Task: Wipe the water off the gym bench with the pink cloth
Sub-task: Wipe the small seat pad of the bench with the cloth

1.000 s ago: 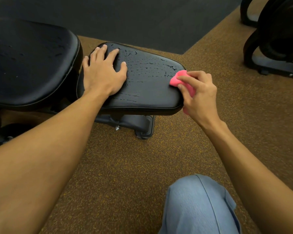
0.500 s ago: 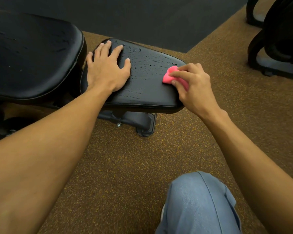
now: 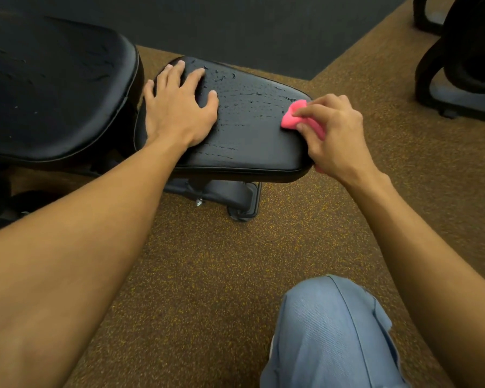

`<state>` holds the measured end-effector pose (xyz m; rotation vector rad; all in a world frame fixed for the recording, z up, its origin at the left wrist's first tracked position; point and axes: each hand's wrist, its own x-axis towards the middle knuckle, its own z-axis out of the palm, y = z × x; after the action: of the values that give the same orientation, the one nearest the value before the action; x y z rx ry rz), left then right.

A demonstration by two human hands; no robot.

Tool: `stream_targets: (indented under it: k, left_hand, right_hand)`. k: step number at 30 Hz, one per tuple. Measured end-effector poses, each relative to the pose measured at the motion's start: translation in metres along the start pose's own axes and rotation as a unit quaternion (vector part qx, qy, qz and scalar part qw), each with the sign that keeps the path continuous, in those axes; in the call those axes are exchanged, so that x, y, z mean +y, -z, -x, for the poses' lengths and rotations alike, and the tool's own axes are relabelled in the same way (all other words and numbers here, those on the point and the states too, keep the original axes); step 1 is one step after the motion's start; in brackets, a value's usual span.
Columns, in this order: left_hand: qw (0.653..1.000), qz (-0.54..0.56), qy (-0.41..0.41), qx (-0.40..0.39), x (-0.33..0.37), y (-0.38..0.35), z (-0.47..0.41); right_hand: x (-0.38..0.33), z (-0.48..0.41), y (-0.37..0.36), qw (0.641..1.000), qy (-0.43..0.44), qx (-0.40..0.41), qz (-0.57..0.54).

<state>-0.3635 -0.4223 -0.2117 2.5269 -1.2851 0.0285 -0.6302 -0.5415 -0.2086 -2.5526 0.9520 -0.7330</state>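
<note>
Person crouched at the gym bench (image 3: 221, 191), one knee (image 3: 328, 331) in light blue trousers low in the view. Left hand (image 3: 179, 113) lies flat, palm down, on the left end of the black seat pad (image 3: 258, 141), fingers straight and spread wide, thumb out toward the pad's middle, gripping nothing. Right hand (image 3: 336, 135) is at the pad's right edge, fingers curled round the pink cloth (image 3: 290, 120). The cloth is bunched into a small wad, its free end poking out past the fingertips and touching the pad surface near the right far corner; a little more pink shows under the heel of the hand. Water (image 3: 245, 94) sits as beads and short streaks across the pad between the two hands, thickest toward the far edge, with a few streaks near the front edge below the left wrist. The larger back pad (image 3: 53, 88) lies to the left, just beside the seat pad, with faint marks on it; wet or dry, cannot tell. Bench foot (image 3: 241, 203) rests on brown speckled floor (image 3: 207, 275). Dark mat (image 3: 263, 29) lies beyond. Black equipment frame (image 3: 459, 91) stands far right, well apart.
</note>
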Motion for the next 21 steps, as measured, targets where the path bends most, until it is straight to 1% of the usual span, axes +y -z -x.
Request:
stream_targets:
  k: [2,4,6,8,11,12,17,21]
  left_hand:
    - [1.000,0.000,-0.003,-0.001,0.000,-0.001,-0.001]
    - [1.000,0.000,-0.001,0.001,-0.002,-0.001,-0.001]
    - [1.000,0.002,0.001,0.001,-0.002,-0.001,-0.002]
    - [1.000,0.005,0.001,0.001,-0.001,-0.001,-0.001]
    - [1.000,0.002,0.001,0.002,0.001,-0.002,0.000]
    - [1.000,0.002,0.000,0.001,0.001,-0.002,0.000]
    - [1.000,0.001,0.001,0.003,0.001,0.000,0.000]
    - [1.000,0.004,0.000,0.004,0.000,-0.002,0.000]
  right_hand:
    - [0.003,0.005,0.003,1.000,-0.020,0.017,0.001]
    - [0.004,-0.002,0.002,0.998,-0.058,0.032,-0.009]
    - [0.003,-0.016,-0.002,0.996,-0.077,0.033,-0.012]
    - [0.001,-0.022,-0.006,0.998,-0.061,0.025,-0.006]
    - [0.002,-0.014,-0.006,1.000,-0.003,0.001,0.005]
    - [0.004,-0.011,-0.005,1.000,0.004,-0.003,0.009]
    - [0.000,-0.026,-0.007,0.999,-0.044,0.029,0.005]
    - [-0.009,-0.039,-0.019,0.999,-0.030,0.017,0.017]
